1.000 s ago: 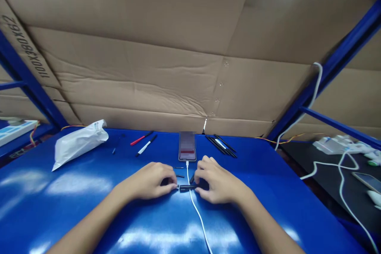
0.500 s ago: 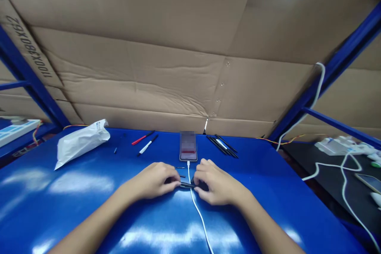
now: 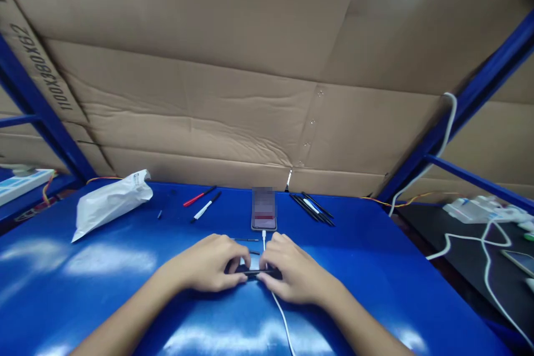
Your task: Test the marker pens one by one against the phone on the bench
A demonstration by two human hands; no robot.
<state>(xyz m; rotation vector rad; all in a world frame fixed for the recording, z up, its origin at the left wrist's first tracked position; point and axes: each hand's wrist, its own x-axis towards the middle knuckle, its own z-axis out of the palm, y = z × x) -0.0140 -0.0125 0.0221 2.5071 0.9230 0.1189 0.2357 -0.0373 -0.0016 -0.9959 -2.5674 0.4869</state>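
white, thin cord runs under my right hand. that hand and my left hand are curled nearly closed, pinching a thin black pen over the shiny blue table. past them lies a flat dark phone.

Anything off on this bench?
Mainly the white cable: from the phone it runs behind the right hand, possibly in the way, since that and the left hand hold a black pen there. A small blue piece lies alone near the white bag; the cardboard is creased. No spill visible.
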